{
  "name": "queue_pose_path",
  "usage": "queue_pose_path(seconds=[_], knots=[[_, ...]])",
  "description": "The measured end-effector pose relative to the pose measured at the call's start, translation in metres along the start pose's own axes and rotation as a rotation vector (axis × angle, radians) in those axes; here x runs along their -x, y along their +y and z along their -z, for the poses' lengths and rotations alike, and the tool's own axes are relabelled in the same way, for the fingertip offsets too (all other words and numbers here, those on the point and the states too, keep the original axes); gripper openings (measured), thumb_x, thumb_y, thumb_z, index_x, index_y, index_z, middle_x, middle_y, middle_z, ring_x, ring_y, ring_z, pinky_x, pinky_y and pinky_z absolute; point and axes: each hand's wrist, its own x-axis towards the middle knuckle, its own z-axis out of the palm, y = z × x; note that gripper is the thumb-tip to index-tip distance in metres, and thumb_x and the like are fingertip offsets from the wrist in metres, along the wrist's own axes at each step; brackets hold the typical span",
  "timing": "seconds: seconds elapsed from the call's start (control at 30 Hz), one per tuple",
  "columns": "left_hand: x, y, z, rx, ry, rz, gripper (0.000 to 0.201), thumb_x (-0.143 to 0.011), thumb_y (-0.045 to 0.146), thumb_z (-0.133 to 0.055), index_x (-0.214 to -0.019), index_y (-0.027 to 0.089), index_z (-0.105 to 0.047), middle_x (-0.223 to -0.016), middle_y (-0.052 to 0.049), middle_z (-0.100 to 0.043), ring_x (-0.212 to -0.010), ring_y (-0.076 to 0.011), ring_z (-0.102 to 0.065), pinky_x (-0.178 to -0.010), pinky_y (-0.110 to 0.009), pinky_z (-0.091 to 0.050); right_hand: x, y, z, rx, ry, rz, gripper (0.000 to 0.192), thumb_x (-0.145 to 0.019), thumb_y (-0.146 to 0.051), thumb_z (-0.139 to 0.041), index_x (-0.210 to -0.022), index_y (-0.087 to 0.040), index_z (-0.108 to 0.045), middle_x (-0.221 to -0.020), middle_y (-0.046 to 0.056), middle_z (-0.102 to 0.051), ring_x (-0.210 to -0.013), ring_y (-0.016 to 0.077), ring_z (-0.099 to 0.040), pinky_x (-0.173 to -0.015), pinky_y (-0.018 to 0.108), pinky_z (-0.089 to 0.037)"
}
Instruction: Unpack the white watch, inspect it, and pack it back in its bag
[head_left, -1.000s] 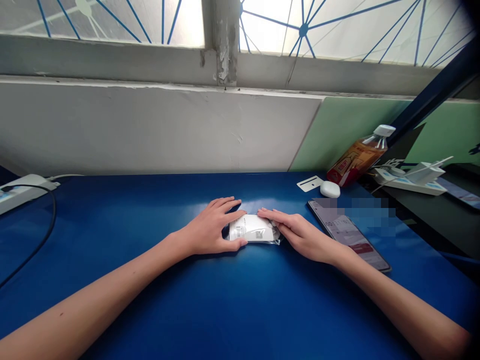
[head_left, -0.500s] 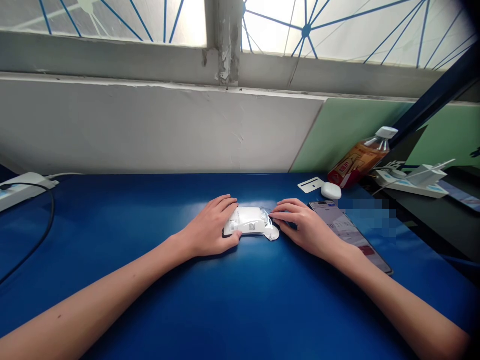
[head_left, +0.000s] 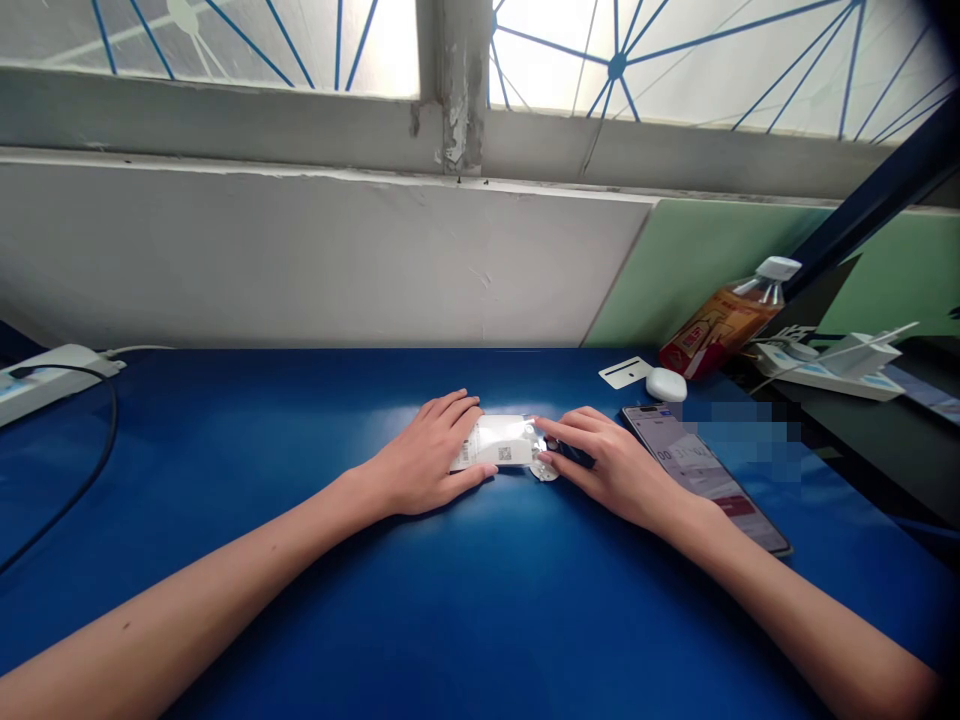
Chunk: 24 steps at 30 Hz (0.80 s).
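A small white package (head_left: 504, 441) with a printed square code lies flat on the blue table. Its right end looks like shiny clear plastic with a rounded white tab (head_left: 545, 470). My left hand (head_left: 433, 450) is closed around the package's left end, thumb along the near edge and fingers over the far side. At the other end, my right hand (head_left: 604, 450) has its index finger and thumb on either side of the clear plastic, touching it. Part of the package's left end is hidden under my left palm.
Right of my hands lie a phone (head_left: 709, 480), a white earbud case (head_left: 666, 385) and a white card (head_left: 625, 373). A drink bottle (head_left: 724, 325) leans behind them. Power strips stand at the far left (head_left: 56, 375) and right (head_left: 825, 370). A black cable (head_left: 105, 450) curves down on the left.
My right index finger and thumb have spread and moved onto the package's clear end. My left thumb has slid slightly right along the near edge. The view has shifted a little.
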Motion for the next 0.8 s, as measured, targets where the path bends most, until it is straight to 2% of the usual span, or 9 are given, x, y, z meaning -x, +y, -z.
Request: queue_pose_path(seconds=[0.13,0.27,0.4,0.8], knots=[[0.0005,0.0004,0.002,0.037,-0.012,-0.047,0.063,-0.093,0.053,-0.047,-0.142,0.014,-0.036,-0.144,-0.015,-0.044,-0.14,-0.0304,-0.029,-0.113,-0.045,-0.031,0.0006,-0.0025,-0.0012,-0.013,-0.01,0.046,0.02,-0.093,-0.031,-0.054,-0.103,-0.021,-0.068,-0.098,0.009,-0.067,-0.095,0.0258,-0.056,-0.082,0.041,-0.051],[0.0006,0.0006,0.0029,0.047,-0.018,-0.064,0.063,-0.092,0.052,-0.05,-0.141,0.015,-0.036,-0.143,-0.015,-0.045,-0.139,-0.0306,-0.032,-0.112,-0.045,-0.032,0.0021,-0.0041,-0.0031,-0.039,-0.044,0.015,0.02,-0.091,-0.028,-0.058,-0.107,-0.021,-0.065,-0.104,0.01,-0.064,-0.096,0.0261,-0.055,-0.08,0.042,-0.051],[0.0001,0.0005,0.002,0.059,-0.003,-0.074,0.065,-0.089,0.054,-0.053,-0.139,0.015,-0.039,-0.141,-0.014,-0.047,-0.138,-0.0316,-0.033,-0.111,-0.046,-0.034,0.002,-0.0042,-0.0041,-0.069,-0.053,-0.002,0.015,-0.09,-0.026,-0.058,-0.102,-0.021,-0.065,-0.1,0.009,-0.063,-0.092,0.0248,-0.056,-0.078,0.04,-0.052],[-0.0002,0.0004,-0.0025,0.039,0.043,-0.032,0.064,-0.087,0.055,-0.054,-0.135,0.013,-0.045,-0.14,-0.017,-0.049,-0.137,-0.034,-0.033,-0.11,-0.049,-0.035,0.0013,-0.0001,0.0007,0.089,-0.062,0.02,0.019,-0.094,-0.029,-0.052,-0.108,-0.018,-0.06,-0.099,0.012,-0.063,-0.09,0.0268,-0.057,-0.078,0.043,-0.051]])
